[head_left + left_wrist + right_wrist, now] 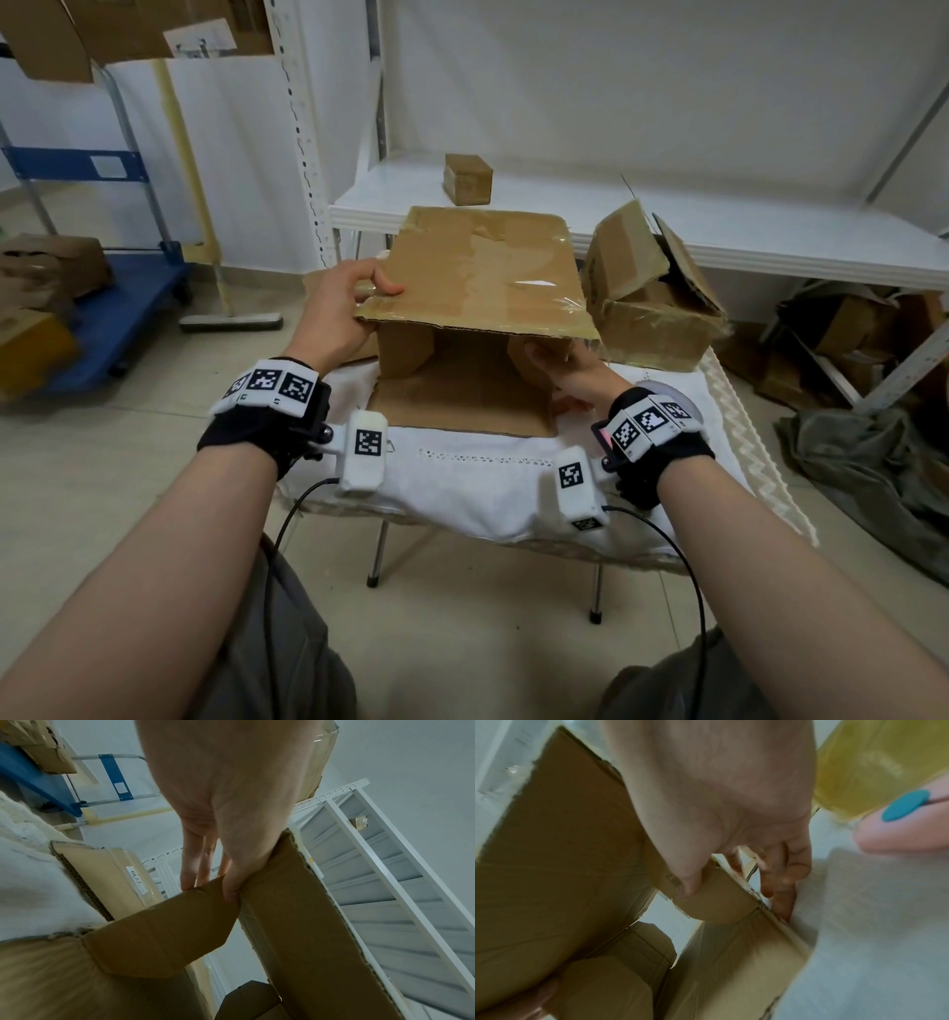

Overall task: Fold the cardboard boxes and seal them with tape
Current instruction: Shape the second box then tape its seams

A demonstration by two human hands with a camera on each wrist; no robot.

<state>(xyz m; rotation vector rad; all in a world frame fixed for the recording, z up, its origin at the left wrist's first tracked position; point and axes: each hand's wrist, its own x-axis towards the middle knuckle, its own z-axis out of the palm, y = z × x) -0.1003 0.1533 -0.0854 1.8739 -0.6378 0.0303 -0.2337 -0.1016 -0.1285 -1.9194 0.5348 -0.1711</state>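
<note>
White cloth is covering the small tabletop (462, 478), and its near edge is being left bare in front of the cardboard box (477, 288). The box is lying on its side at the middle, its mouth open toward the person, its worn top glazed with old tape. Its upper left corner is being pinched by the left hand (339, 308); the right inner flap is being gripped by the right hand (570, 370). Crowded just beside its right is a crumpled box (647, 303); beyond, a white shelf (719, 226) is bearing a small box (468, 179).

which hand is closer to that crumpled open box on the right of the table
Right. The right hand grips the big box's right inner flap, just beside the crumpled box. The left hand holds the far left corner.
</note>
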